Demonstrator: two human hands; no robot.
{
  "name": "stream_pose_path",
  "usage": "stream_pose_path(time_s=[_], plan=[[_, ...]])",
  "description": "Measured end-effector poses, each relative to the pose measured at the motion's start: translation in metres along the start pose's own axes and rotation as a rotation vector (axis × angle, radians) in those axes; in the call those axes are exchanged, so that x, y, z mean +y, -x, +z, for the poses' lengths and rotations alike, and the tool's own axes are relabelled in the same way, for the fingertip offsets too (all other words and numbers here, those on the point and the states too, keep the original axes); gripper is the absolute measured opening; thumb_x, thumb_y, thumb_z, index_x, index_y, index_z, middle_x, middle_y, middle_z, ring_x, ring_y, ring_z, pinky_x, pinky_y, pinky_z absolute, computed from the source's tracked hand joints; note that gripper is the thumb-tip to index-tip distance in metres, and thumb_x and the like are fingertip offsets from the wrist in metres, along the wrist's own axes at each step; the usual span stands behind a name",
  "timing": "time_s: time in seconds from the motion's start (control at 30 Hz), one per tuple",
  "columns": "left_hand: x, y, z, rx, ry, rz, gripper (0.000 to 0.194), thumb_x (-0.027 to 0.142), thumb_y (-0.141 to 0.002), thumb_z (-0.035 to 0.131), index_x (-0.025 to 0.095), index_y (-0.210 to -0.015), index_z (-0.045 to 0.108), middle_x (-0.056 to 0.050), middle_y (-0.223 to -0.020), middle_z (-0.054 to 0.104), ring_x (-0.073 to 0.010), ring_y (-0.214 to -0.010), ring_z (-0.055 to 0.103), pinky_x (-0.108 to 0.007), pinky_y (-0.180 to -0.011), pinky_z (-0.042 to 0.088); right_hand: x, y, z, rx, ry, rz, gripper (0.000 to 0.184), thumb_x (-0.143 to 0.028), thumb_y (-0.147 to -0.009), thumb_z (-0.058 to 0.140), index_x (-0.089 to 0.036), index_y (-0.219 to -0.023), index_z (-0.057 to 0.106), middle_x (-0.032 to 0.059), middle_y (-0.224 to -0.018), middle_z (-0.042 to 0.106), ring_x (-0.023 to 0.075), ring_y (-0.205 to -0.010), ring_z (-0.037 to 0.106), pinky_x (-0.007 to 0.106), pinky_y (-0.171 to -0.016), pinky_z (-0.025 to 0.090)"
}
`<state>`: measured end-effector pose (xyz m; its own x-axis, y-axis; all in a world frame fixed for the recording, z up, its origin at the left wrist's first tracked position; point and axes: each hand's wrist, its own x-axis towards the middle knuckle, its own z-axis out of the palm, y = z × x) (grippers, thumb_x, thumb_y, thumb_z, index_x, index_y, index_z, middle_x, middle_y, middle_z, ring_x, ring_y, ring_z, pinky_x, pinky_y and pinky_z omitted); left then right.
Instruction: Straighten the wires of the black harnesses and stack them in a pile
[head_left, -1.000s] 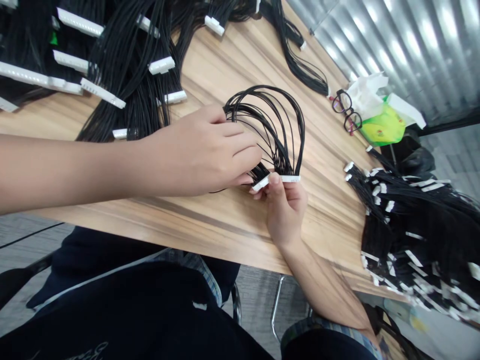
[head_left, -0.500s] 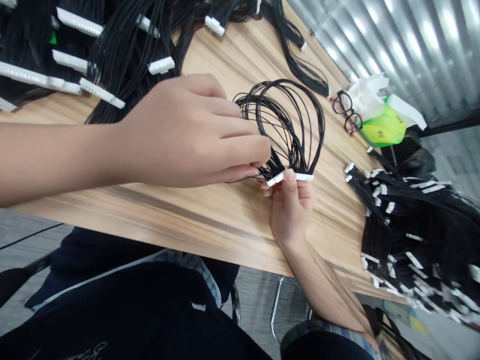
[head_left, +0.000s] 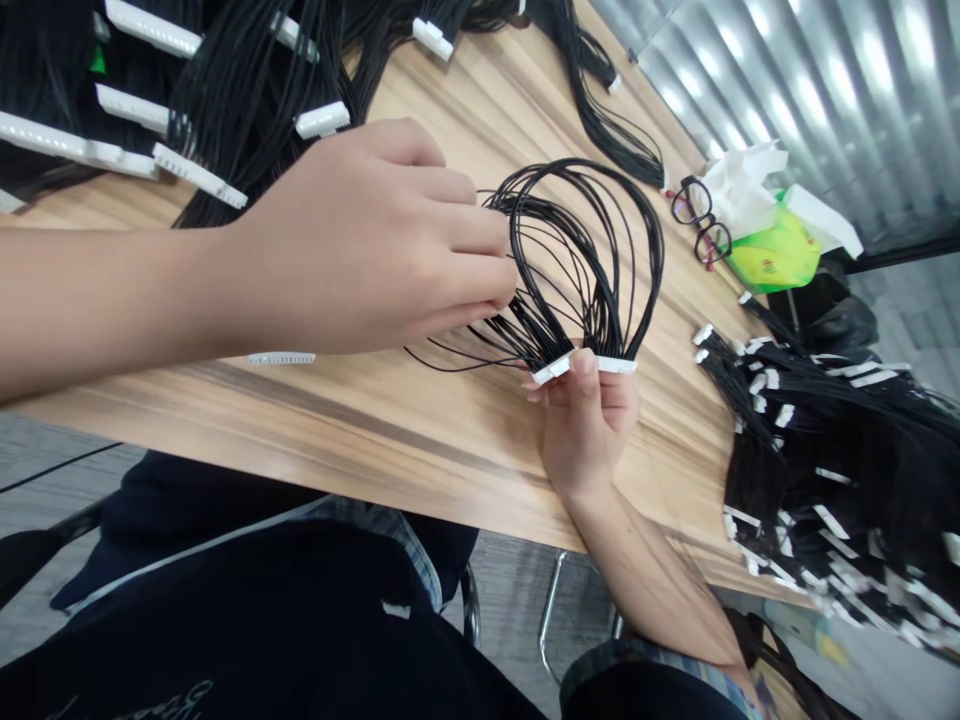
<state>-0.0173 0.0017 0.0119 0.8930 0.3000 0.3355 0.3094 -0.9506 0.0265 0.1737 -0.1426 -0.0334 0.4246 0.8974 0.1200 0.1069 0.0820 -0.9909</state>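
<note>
The right hand (head_left: pixel 585 425) pinches a white multi-pin connector (head_left: pixel 581 366) in a narrow grip between thumb and fingers, above the wooden worktop (head_left: pixel 420 420). Its black wire loops (head_left: pixel 585 235) arch farther out. The left hand (head_left: pixel 360 240) curls against the loops' left side, its hold unclear. A white connector strip (head_left: pixel 281 358) lies just beside it, and wire harness bundles (head_left: pixel 825 450) lie to the right.

The left hand (head_left: pixel 367 240) lies at 9 o'clock of the pair, back upward, fingers (head_left: pixel 450 225) together and slightly curled, tips pointing toward 3 o'clock. The right hand (head_left: pixel 585 420) stands upright beyond its bent wrist, the right forearm (head_left: pixel 645 570) running off toward 5 o'clock, thumb (head_left: pixel 583 362) pressed against curled fingers in a tight pinch.
</note>
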Motion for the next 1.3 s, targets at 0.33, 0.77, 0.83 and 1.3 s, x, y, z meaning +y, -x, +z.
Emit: stream_pose_path(time_s=[0.33, 0.77, 0.83, 1.3], plan=[[0.014, 0.002, -0.004, 0.027, 0.181, 0.09, 0.069, 0.035, -0.111, 0.013, 0.034, -0.101, 0.08, 0.003, -0.095, 0.075, -0.0133, -0.086, 0.071, -0.038, -0.082, 0.059, 0.001, 0.007, 0.003, -0.047, -0.011, 0.001, 0.03, -0.052, -0.092, 0.072, -0.026, -0.079, 0.07, -0.0046, -0.062, 0.07, 0.0119, -0.053, 0.066, 0.026, -0.05, 0.056], [0.017, 0.009, 0.02, 0.15, 0.277, 0.191, 0.037, 0.035, -0.113, 0.035, 0.019, -0.105, 0.067, 0.0, -0.101, 0.07, -0.0125, -0.087, 0.067, -0.024, -0.063, 0.042, -0.001, 0.01, 0.005, -0.113, 0.062, -0.025, 0.025, -0.044, -0.095, 0.072, -0.025, -0.079, 0.071, -0.0043, -0.064, 0.072, 0.011, -0.056, 0.067, 0.025, -0.053, 0.057], [0.019, 0.008, 0.022, 0.163, 0.154, 0.206, 0.043, 0.033, -0.113, 0.027, 0.018, -0.099, 0.065, -0.002, -0.098, 0.069, -0.0144, -0.085, 0.067, -0.029, -0.062, 0.042, 0.0, 0.009, 0.005, -0.142, 0.065, -0.017, 0.026, -0.042, -0.096, 0.071, -0.025, -0.077, 0.07, -0.004, -0.064, 0.071, 0.0113, -0.057, 0.068, 0.025, -0.055, 0.057], [0.039, 0.026, 0.01, 0.286, 0.463, 0.245, 0.037, 0.035, -0.113, 0.03, 0.022, -0.086, 0.051, 0.008, -0.064, 0.055, -0.0092, -0.052, 0.042, -0.029, -0.055, 0.028, 0.004, -0.001, 0.002, -0.022, -0.032, 0.045, 0.031, -0.054, -0.091, 0.073, -0.026, -0.079, 0.066, -0.0049, -0.058, 0.065, 0.0115, -0.047, 0.059, 0.026, -0.047, 0.052]])
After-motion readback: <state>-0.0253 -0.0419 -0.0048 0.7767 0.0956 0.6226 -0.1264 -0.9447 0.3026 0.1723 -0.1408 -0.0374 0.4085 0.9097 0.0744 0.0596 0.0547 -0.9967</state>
